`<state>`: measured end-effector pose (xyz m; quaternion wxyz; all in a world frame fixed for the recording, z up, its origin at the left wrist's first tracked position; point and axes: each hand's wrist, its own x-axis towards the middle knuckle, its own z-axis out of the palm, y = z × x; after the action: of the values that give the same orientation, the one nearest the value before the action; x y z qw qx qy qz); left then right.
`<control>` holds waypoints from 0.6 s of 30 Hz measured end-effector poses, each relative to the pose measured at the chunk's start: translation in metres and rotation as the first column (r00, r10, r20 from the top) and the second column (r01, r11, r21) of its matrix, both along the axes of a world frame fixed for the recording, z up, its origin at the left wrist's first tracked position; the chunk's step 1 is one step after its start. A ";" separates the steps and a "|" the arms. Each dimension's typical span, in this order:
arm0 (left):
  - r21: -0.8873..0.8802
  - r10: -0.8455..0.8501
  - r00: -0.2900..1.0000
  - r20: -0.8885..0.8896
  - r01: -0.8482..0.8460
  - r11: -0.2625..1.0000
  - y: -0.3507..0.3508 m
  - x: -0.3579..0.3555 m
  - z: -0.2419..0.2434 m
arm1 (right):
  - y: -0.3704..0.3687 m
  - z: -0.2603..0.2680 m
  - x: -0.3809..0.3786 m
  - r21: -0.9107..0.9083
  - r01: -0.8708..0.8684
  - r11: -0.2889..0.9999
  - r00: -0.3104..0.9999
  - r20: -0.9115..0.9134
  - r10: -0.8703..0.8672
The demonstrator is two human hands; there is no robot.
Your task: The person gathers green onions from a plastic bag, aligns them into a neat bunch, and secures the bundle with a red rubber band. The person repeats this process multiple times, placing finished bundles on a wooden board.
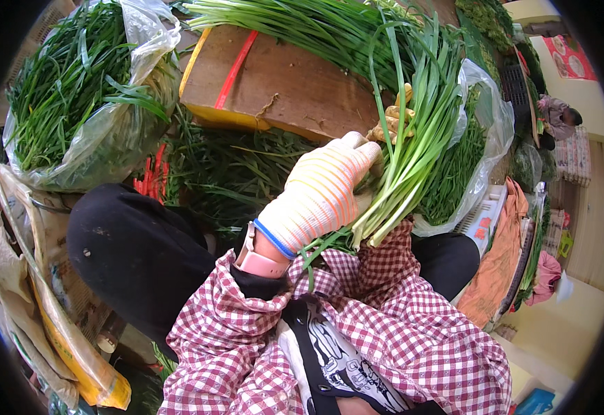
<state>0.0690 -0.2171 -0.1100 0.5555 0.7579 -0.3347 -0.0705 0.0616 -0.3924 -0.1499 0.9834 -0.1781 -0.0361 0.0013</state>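
My right hand point(393, 124), in a stained glove, wraps from behind around a bunch of long, flat green leaves with pale stalks point(421, 150), which look like Chinese chives; only its fingers show. The stalk ends point down towards my lap. My left hand point(328, 181), in a white glove with orange and yellow stripes, is curled against the left side of the bunch. Its fingertips are hidden, so I cannot tell whether it grips any stalks. Beyond both hands, a pile of the same greens point(302, 26) lies along the far edge of a wooden board point(281, 78).
Open plastic bags of greens stand at the left point(94, 129) and right point(499, 114). Loose leaves point(229, 166) and red strips point(151, 176) lie below the board. A sack point(37, 290) is by my left knee. Another person point(559, 116) sits at the far right, near crates.
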 end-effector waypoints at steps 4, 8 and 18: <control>0.039 0.017 0.997 0.070 -0.020 0.999 0.004 -0.002 0.004 | 0.002 0.002 0.002 0.008 0.002 1.000 1.000 0.009 -0.002; 0.193 0.050 0.982 0.183 -0.085 0.977 0.001 -0.001 0.005 | -0.001 0.005 0.008 0.030 0.005 1.000 1.000 0.023 -0.005; 0.107 0.114 0.991 -0.071 -0.106 0.989 -0.006 0.000 -0.010 | -0.005 0.001 0.008 0.083 0.011 0.996 0.999 0.034 -0.014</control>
<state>0.0689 -0.2233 -0.1198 0.5310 0.7997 -0.2668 -0.0859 0.0701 -0.3976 -0.1484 0.9891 -0.1372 -0.0521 -0.0096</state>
